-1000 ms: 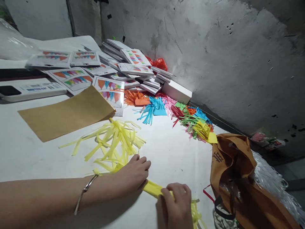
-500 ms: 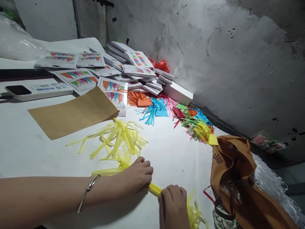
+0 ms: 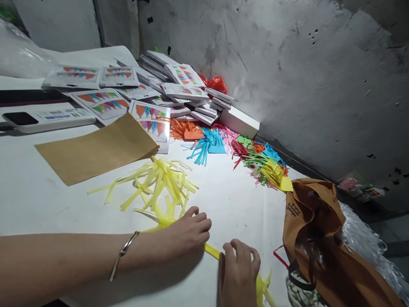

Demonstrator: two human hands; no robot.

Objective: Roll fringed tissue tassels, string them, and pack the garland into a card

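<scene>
A yellow paper tassel, rolled narrow in its middle [image 3: 212, 250], lies across the white tabletop, with fringed ends at both sides. My left hand [image 3: 190, 230], a silver bracelet on its wrist, presses down on the roll with curled fingers. My right hand [image 3: 239, 268] is bent over the other part of the roll, its fingertips on it; what lies under the palm is hidden. Beyond my left hand a second, loose yellow tassel [image 3: 164, 181] spreads its strips. A brown rectangular sheet [image 3: 96, 151] lies behind it on the left.
Flat packs with bunting pictures [image 3: 185, 91] are heaped at the back. Colourful paper tassels [image 3: 217, 140] line the table's wall side. A brown cloth bag [image 3: 306, 213] stands at the right, beside clear plastic strands [image 3: 361, 234]. A white device [image 3: 47, 117] lies at the left.
Both hands have shifted slightly to the right along the yellow tassel. My right hand's fingers have risen a little, and less of the fringe beside it shows.
</scene>
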